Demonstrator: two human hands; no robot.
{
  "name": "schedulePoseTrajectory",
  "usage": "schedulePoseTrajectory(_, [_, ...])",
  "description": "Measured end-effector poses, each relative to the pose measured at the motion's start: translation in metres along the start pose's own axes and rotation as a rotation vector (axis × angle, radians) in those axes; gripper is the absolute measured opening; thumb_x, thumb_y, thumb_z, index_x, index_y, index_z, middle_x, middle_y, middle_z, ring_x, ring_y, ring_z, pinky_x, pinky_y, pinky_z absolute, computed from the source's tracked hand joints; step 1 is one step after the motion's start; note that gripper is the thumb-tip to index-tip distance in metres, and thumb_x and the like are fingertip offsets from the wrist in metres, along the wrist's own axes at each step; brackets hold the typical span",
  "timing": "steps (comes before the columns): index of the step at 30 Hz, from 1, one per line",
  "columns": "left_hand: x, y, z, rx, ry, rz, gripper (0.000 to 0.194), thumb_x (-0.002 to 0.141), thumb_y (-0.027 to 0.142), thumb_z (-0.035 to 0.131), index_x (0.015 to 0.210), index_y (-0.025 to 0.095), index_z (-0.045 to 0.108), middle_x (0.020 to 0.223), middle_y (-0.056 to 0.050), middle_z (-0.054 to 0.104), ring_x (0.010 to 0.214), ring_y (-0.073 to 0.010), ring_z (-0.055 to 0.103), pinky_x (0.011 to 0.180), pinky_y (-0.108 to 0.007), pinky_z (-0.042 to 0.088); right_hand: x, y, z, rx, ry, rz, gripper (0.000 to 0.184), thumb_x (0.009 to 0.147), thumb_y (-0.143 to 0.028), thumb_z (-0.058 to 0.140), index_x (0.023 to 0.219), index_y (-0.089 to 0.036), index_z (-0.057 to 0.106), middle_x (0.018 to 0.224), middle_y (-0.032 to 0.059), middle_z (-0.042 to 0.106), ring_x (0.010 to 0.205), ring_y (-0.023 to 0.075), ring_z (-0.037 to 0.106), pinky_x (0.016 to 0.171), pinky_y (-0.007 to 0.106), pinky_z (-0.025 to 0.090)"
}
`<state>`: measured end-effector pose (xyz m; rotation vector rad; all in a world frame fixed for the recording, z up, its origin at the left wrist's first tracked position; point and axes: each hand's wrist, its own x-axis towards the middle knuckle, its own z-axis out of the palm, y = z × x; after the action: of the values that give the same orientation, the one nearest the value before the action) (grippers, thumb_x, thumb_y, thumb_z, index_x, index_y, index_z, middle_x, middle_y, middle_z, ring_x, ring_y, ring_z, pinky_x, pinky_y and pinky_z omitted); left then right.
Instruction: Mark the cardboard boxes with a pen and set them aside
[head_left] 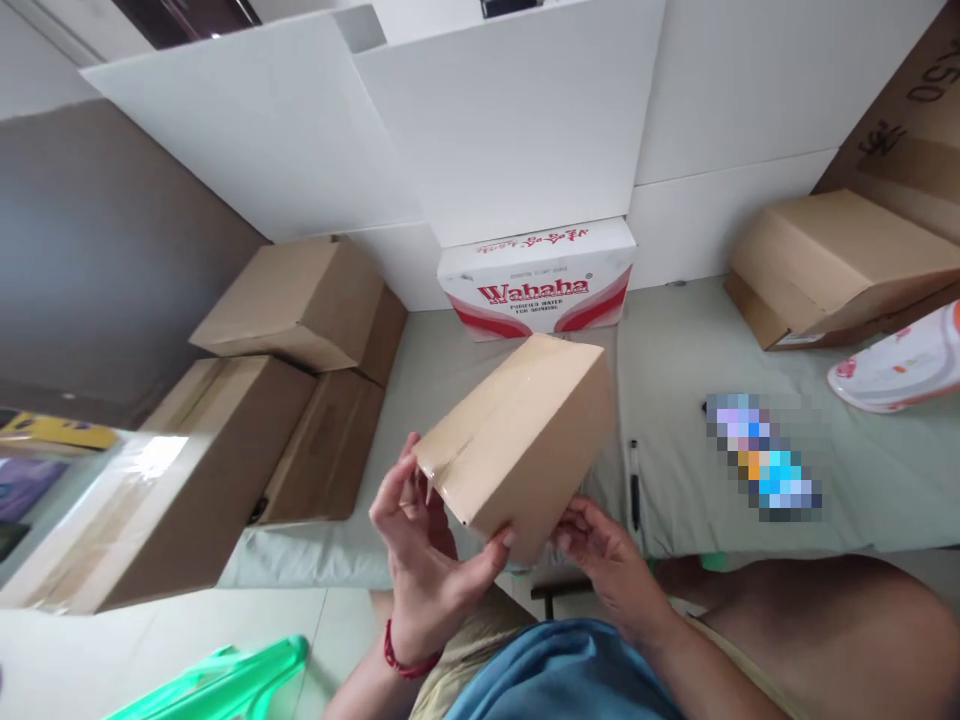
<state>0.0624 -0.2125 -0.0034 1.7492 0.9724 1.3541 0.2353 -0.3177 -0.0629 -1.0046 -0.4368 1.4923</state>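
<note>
A closed brown cardboard box (517,430) is held tilted over the front edge of the cloth-covered table. My left hand (435,550) grips its near left end, the thumb on the near face and the fingers at the taped end. Against the lower right side my right hand (596,545) rests with bent fingers, some of them hidden by the box. Clear tape runs along the seam on top. Behind the box stands a white and red Wahaha water carton (540,285). A dark pen (635,485) lies just right of the box.
Several cardboard boxes (292,300) are stacked at the left. Another brown box (847,265) sits at the back right, near a white patterned container (900,360). A blurred-out phone-shaped object (761,455) lies on the cloth. White panels (510,130) stand behind; a green stool (247,680) is below left.
</note>
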Motion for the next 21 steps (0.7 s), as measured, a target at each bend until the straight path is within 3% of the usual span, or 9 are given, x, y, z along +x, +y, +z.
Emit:
schedulePoseTrajectory(3, [-0.001,-0.005,-0.009,-0.064,-0.049,-0.049,0.120,0.075,0.048,0.102,0.172,0.041,0.030,0.166,-0.013,0.050,0.157,-0.0335,0.052,0.130,-0.051,0.047,-0.009,-0.010,-0.019,-0.112,0.089,0.026,0.047,0.083,-0.064,0.092,0.113,-0.029,0.082,0.109,0.0064,0.081,0.087,0.0215,0.074,0.091,0.040,0.061])
schedulePoseTrajectory(6, [-0.011,-0.013,-0.017,-0.057,-0.150,-0.022,0.129,0.072,0.046,0.103,0.175,0.039,0.026,0.168,-0.014,0.049,0.157,-0.0352,0.052,0.133,-0.053,0.044,-0.020,-0.018,-0.040,-0.177,0.247,0.005,0.047,0.078,-0.066,0.094,0.102,-0.026,0.083,0.094,0.0052,0.079,0.078,0.0193,0.069,0.081,0.035,0.059])
schedulePoseTrajectory(9, [-0.021,-0.020,-0.023,0.013,-0.223,0.036,0.129,0.071,0.037,0.103,0.176,0.037,0.028,0.174,-0.014,0.042,0.162,-0.0349,0.047,0.136,-0.051,0.040,-0.031,-0.019,-0.058,-0.177,0.396,-0.019,0.049,0.073,-0.066,0.097,0.096,-0.025,0.083,0.087,0.0042,0.076,0.073,0.0176,0.065,0.073,0.031,0.055])
schedulePoseTrajectory(12, [-0.022,-0.020,-0.029,0.006,-0.223,-0.002,0.122,0.073,0.034,0.101,0.173,0.036,0.033,0.175,-0.014,0.043,0.160,-0.0343,0.049,0.133,-0.048,0.044,-0.041,-0.016,-0.070,-0.134,0.500,-0.036,0.050,0.069,-0.064,0.099,0.094,-0.024,0.082,0.084,0.0035,0.073,0.070,0.0158,0.061,0.067,0.028,0.051])
schedulePoseTrajectory(14, [-0.017,-0.018,-0.039,-0.050,-0.187,-0.118,0.118,0.070,0.035,0.101,0.170,0.034,0.038,0.168,-0.014,0.052,0.153,-0.0356,0.057,0.126,-0.046,0.052,-0.046,-0.015,-0.076,-0.108,0.554,-0.060,0.052,0.067,-0.063,0.100,0.094,-0.023,0.082,0.083,0.0034,0.071,0.069,0.0148,0.059,0.064,0.026,0.050])
schedulePoseTrajectory(17, [-0.010,-0.017,-0.061,-0.239,-0.128,-0.453,0.114,0.065,0.038,0.102,0.165,0.033,0.046,0.146,-0.012,0.069,0.134,-0.0368,0.071,0.109,-0.044,0.064,-0.051,-0.016,-0.083,-0.089,0.615,-0.095,0.056,0.064,-0.064,0.102,0.094,-0.022,0.081,0.083,0.0037,0.071,0.068,0.0139,0.058,0.064,0.025,0.051])
schedulePoseTrajectory(19, [-0.011,-0.023,-0.076,-0.453,-0.080,-0.686,0.100,0.066,0.036,0.098,0.157,0.029,0.058,0.131,-0.010,0.078,0.122,-0.0371,0.076,0.104,-0.045,0.066,-0.054,-0.018,-0.085,-0.103,0.599,-0.111,0.056,0.067,-0.064,0.101,0.097,-0.021,0.081,0.085,0.0042,0.071,0.069,0.0141,0.059,0.065,0.026,0.053])
schedulePoseTrajectory(21, [-0.018,-0.034,-0.086,-0.722,-0.027,-0.820,0.073,0.068,0.029,0.091,0.139,0.024,0.073,0.113,-0.009,0.084,0.118,-0.0387,0.079,0.106,-0.049,0.066,-0.056,-0.022,-0.082,-0.166,0.505,-0.135,0.050,0.077,-0.062,0.096,0.104,-0.023,0.083,0.090,0.0053,0.072,0.071,0.0142,0.061,0.066,0.025,0.055])
